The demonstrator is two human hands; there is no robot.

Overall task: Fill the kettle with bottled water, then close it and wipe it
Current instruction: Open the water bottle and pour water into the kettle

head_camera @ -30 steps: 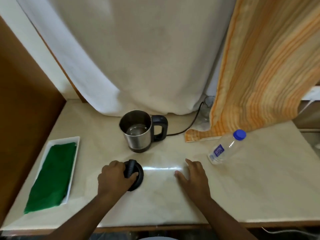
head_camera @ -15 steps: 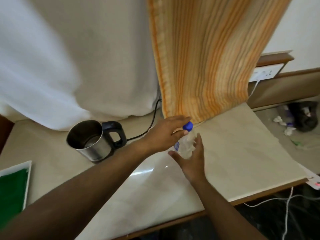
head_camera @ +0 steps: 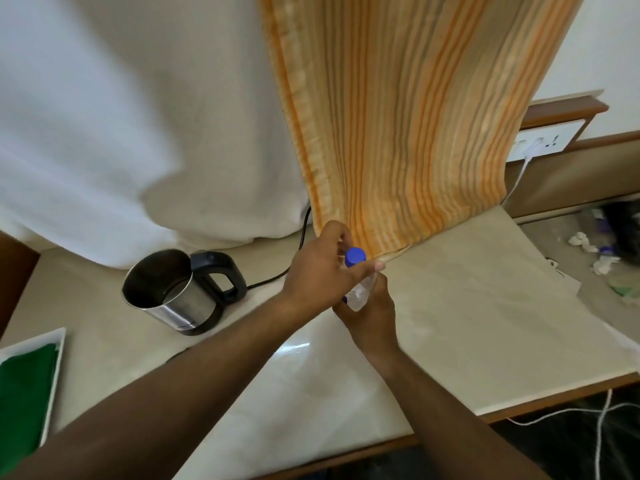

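Note:
A clear water bottle [head_camera: 361,293] with a blue cap [head_camera: 355,255] stands upright over the cream countertop [head_camera: 467,306]. My right hand [head_camera: 372,315] grips its body from below and behind. My left hand [head_camera: 320,271] reaches across from the left, thumb and fingers closed around the cap. The steel kettle [head_camera: 173,299] with a black handle [head_camera: 221,277] stands open to the left, its lid off. My left forearm hides the spot where the lid lay.
A white tray [head_camera: 59,344] holding a green cloth [head_camera: 20,393] sits at the left edge. An orange striped curtain [head_camera: 398,133] hangs just behind the bottle, a white curtain [head_camera: 138,116] behind the kettle. The kettle's black cord [head_camera: 277,277] runs back. White cables [head_camera: 602,410] hang off the front right.
My left hand left the kettle lid and moved right onto the bottle cap. My right hand took hold of the bottle and stood it upright. The view swung right.

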